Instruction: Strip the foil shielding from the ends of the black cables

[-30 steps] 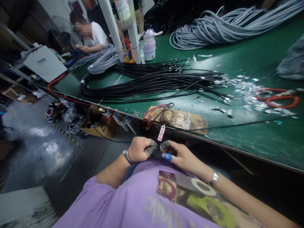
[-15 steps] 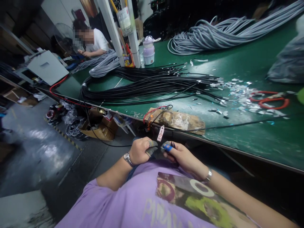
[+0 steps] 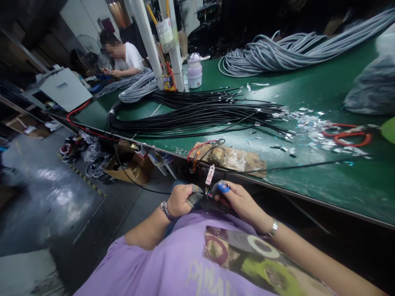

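Observation:
Both hands meet close to my chest, below the edge of the green table (image 3: 324, 181). My left hand (image 3: 180, 200) is closed around the end of a black cable (image 3: 203, 202), its fingertips wrapped in grey tape. My right hand (image 3: 239, 201), with blue tape on one fingertip, pinches the thin coloured wires (image 3: 207, 192) that stick out of that cable end. A small pink tag (image 3: 210, 174) hangs just above the hands.
A large bundle of black cables (image 3: 197, 113) lies across the table, with white scraps (image 3: 308, 123) and orange-handled scissors (image 3: 350, 135) to the right. Grey cable coils (image 3: 277, 49) lie at the back. A taped brown block (image 3: 231, 158) sits at the table edge. Another person (image 3: 123, 57) works at far left.
The view has tilted slightly, so both hands sit a little lower. My right hand's fingers have shifted along the wire ends, the blue-taped finger now on top. My left hand keeps its grip.

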Available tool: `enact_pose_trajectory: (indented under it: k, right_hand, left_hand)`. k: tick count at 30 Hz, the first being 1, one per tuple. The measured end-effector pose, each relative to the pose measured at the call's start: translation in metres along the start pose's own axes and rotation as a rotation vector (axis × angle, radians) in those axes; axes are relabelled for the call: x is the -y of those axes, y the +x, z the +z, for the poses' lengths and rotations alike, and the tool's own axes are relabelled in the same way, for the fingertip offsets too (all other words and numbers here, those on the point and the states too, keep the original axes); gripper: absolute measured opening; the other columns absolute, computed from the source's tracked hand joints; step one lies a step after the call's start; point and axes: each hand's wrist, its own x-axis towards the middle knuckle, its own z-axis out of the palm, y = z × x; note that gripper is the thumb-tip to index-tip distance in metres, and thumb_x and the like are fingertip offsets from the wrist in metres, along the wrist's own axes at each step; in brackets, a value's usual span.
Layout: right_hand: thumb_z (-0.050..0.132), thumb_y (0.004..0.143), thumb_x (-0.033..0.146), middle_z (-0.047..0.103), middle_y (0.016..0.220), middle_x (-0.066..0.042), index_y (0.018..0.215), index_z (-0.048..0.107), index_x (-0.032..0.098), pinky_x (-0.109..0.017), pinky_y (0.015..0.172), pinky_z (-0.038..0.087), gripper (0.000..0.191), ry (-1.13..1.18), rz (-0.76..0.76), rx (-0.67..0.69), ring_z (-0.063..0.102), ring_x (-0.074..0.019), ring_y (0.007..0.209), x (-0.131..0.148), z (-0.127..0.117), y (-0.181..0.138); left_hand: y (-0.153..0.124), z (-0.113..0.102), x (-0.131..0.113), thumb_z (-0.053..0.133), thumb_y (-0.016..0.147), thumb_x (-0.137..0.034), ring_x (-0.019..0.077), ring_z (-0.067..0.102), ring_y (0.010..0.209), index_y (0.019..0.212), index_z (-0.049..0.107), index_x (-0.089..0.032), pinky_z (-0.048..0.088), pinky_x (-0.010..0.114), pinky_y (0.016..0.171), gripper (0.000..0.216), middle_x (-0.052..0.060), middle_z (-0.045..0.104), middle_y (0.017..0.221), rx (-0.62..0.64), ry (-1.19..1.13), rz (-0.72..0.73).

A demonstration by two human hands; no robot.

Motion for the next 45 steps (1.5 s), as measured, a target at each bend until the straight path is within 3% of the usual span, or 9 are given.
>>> enact_pose_trajectory:
  k: [2,7,10,13,19,24,32,39,45]
  right_hand:
    - [0.049,0.07,0.077,0.043,0.047,0.004,0.066,0.059,0.017,-0.022,0.04,0.022,0.061,0.1,0.09,-0.026,0.03,-0.0083,0.043,0.001,0.0,0.008]
    - [0.062,0.062,0.074,0.037,0.045,0.007,0.065,0.055,0.018,-0.021,0.038,0.016,0.056,0.324,0.223,0.154,0.023,-0.0063,0.04,0.01,0.005,0.025]
    - [0.069,0.057,0.071,0.043,0.05,0.005,0.062,0.052,0.019,-0.022,0.041,0.018,0.055,0.267,0.088,-0.014,0.026,-0.0067,0.044,0.008,0.009,0.028]
    - [0.061,0.061,0.076,0.047,0.053,0.003,0.062,0.052,0.019,-0.023,0.043,0.023,0.057,0.174,-0.018,-0.168,0.031,-0.0084,0.046,0.001,0.012,0.029]
    - [0.067,0.064,0.067,0.038,0.049,0.006,0.062,0.05,0.019,-0.021,0.041,0.018,0.05,0.534,0.149,0.056,0.026,-0.0071,0.044,0.002,0.016,0.032]
    - [0.078,0.059,0.056,0.037,0.047,0.007,0.056,0.049,0.019,-0.02,0.039,0.02,0.047,0.668,0.166,0.033,0.025,-0.0068,0.044,0.006,0.017,0.034]
    - [0.074,0.063,0.06,0.044,0.05,0.004,0.064,0.06,0.017,-0.019,0.038,0.02,0.045,0.697,0.143,0.043,0.028,-0.0065,0.045,-0.002,0.018,0.034]
    - [0.073,0.063,0.061,0.042,0.048,0.005,0.063,0.057,0.019,-0.019,0.037,0.02,0.045,0.722,0.192,0.052,0.028,-0.0065,0.043,-0.017,0.012,0.03]
    - [0.062,0.067,0.071,0.04,0.044,0.005,0.068,0.062,0.015,-0.021,0.038,0.018,0.056,0.494,0.219,0.196,0.026,-0.0068,0.041,-0.021,0.009,0.016]
  left_hand:
    - [0.003,-0.003,0.002,0.041,0.091,-0.035,0.0114,0.06,0.061,0.08,0.062,-0.015,0.045,0.02,0.058,0.031,0.005,0.066,0.068,0.019,-0.051,-0.025]
    - [0.011,-0.011,0.011,0.041,0.092,-0.04,0.01,0.057,0.058,0.077,0.062,-0.014,0.044,0.019,0.057,0.036,0.004,0.065,0.066,0.087,-0.104,-0.069]
    - [0.015,-0.013,0.017,0.039,0.092,-0.042,0.0102,0.056,0.059,0.078,0.063,-0.014,0.044,0.02,0.059,0.039,0.005,0.064,0.067,0.115,-0.114,-0.094]
    - [0.018,-0.013,0.021,0.038,0.092,-0.046,0.0109,0.056,0.061,0.078,0.063,-0.013,0.044,0.021,0.06,0.043,0.006,0.064,0.067,0.146,-0.12,-0.099]
    - [0.021,-0.009,0.022,0.037,0.092,-0.048,0.0109,0.056,0.061,0.08,0.063,-0.013,0.044,0.021,0.06,0.044,0.006,0.065,0.069,0.182,-0.181,-0.088]
    - [0.023,-0.006,0.023,0.035,0.092,-0.05,0.0112,0.057,0.062,0.08,0.062,-0.014,0.044,0.021,0.061,0.047,0.006,0.065,0.07,0.189,-0.181,-0.104]
    - [0.022,-0.004,0.023,0.035,0.092,-0.051,0.0107,0.055,0.059,0.076,0.061,-0.014,0.042,0.02,0.058,0.048,0.005,0.063,0.066,0.188,-0.172,-0.093]
    - [0.013,-0.004,0.018,0.033,0.093,-0.047,0.0108,0.058,0.06,0.075,0.061,-0.014,0.044,0.02,0.059,0.047,0.006,0.065,0.067,0.178,-0.143,-0.041]
    - [-0.001,-0.009,0.009,0.044,0.089,-0.034,0.0115,0.057,0.057,0.075,0.062,-0.016,0.042,0.021,0.056,0.029,0.004,0.063,0.063,0.079,0.069,-0.041]
